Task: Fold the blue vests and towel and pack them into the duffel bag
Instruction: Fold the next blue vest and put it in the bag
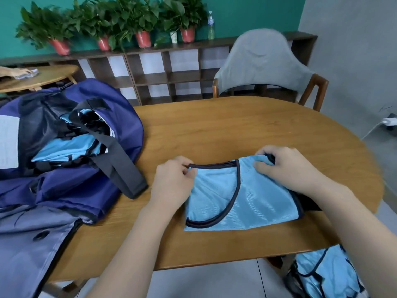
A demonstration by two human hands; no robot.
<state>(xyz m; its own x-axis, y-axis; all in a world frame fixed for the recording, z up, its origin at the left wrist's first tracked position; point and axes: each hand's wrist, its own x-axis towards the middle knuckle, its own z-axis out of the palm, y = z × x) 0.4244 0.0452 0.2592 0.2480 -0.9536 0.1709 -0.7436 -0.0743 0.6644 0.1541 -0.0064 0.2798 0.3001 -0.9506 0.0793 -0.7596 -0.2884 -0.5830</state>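
Observation:
A light blue vest [242, 196] with dark trim lies folded on the wooden table [236, 130] in front of me. My left hand [174, 181] pinches its far left corner at the trim. My right hand [285, 166] grips the bunched far right corner. The navy duffel bag [64, 168] lies open on the table's left side, and folded blue vests [68, 149] show inside its opening. More blue vest fabric [328, 274] hangs below the table edge at the lower right.
The bag's black strap [120, 166] lies across the table toward my left hand. A grey-backed chair [264, 65] stands beyond the table. A shelf with potted plants [120, 22] lines the back wall. Another person's hand [17, 72] rests on a second table at far left.

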